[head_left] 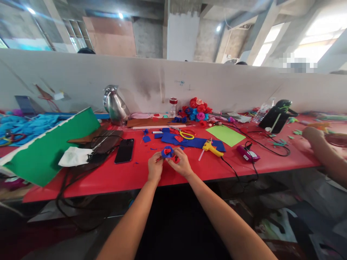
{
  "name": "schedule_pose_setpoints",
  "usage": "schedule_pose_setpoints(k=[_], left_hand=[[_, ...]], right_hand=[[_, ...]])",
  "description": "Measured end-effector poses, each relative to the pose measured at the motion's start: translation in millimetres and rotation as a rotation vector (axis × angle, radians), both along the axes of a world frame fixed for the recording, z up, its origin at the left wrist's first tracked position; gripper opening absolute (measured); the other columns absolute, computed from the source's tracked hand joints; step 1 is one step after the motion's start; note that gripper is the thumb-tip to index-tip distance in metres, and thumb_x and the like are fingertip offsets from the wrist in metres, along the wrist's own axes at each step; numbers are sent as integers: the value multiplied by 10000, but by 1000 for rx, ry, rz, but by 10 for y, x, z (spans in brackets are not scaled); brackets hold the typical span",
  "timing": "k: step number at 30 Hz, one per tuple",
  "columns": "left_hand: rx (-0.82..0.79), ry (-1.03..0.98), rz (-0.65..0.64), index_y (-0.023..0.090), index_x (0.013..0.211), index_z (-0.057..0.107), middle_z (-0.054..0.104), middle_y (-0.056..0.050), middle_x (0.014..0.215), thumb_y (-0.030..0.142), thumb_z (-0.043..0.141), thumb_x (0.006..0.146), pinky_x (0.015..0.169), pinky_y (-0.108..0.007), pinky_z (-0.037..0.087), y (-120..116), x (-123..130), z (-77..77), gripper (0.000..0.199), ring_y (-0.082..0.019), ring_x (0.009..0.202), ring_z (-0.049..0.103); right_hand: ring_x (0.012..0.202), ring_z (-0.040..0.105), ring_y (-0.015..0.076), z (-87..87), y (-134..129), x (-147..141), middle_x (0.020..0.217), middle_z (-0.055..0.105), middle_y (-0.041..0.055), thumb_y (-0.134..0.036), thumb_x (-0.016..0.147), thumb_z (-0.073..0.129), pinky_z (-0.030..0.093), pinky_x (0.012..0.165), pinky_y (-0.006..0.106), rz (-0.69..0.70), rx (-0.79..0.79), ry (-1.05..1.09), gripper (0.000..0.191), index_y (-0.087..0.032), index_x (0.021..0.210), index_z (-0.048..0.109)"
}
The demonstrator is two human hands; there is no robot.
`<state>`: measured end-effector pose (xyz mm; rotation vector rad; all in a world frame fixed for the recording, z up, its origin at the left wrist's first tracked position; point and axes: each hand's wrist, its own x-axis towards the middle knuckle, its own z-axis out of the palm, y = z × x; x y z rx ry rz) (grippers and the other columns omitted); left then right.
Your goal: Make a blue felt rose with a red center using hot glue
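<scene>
Between my two hands is a small handmade flower (167, 152) with blue outer petals and a red centre, held just above the front part of the red table. My left hand (155, 165) pinches it from the left. On the other side my right hand (181, 163) has its fingers against the flower, and a bit of red material shows by those fingers. Just beyond lie blue sheet strips (177, 140) and scissors (187, 135) with yellow and red handles. A yellow glue gun (213, 148) rests to the right of my hands.
A black phone (124, 151) and a green board (56, 148) are on the left. Behind stand a steel jug (116, 105) and a bunch of finished flowers (199, 109). Rightward are a light green sheet (226, 135), a purple power box (248, 153), cables and another person's arm (325, 153).
</scene>
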<state>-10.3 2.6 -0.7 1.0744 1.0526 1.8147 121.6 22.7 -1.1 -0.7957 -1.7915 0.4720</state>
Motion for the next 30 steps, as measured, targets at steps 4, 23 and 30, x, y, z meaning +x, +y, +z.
schedule_pose_setpoints(k=[4,23,30], left_hand=[[21,95,-11,240,677,783,764,-26,767,62,651,613,826,-325,520,9,3,-12,231,-213,789,678],[-96,160,-48,210,705,779,769,-32,746,305,702,657,806,-358,528,14,22,10,131,-221,766,673],[-129,132,-32,196,704,776,761,-35,725,297,729,632,768,-341,516,25,15,-19,133,-216,743,662]], right_hand=[[704,564,143,-28,25,9,861,613,53,-323,804,666,480,609,258,-33,-9,3,145,-185,765,652],[659,535,141,-22,17,0,765,577,51,-341,911,560,439,596,258,11,-3,40,292,-177,704,684],[620,510,136,-46,40,-5,749,575,43,-340,892,595,430,559,252,6,-18,47,255,-182,714,689]])
